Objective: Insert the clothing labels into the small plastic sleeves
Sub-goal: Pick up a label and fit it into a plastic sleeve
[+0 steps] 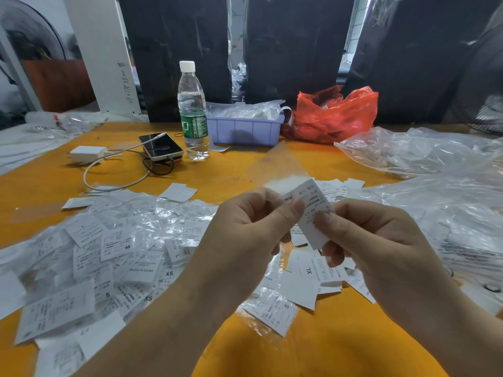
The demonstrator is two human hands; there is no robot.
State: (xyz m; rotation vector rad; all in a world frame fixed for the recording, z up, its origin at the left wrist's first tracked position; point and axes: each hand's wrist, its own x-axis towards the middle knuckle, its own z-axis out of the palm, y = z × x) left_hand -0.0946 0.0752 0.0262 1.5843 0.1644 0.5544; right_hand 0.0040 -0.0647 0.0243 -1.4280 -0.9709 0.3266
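Heap of bagged labels (109, 257) at left, cut off by frame edge, print mostly blurred. Left hand (245, 227) pinches clear sleeve (277, 167), film nearly invisible against orange table (217, 175). Right hand (373, 235) pinches white label (313, 210), held mid-air between hands, top entering sleeve mouth; small print unreadable.

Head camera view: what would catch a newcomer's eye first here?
First, the two hands at centre: the left hand and right hand both pinch a white label with a clear plastic sleeve rising behind it. Next, the heap of labels across the orange table, then the red bag at the back.
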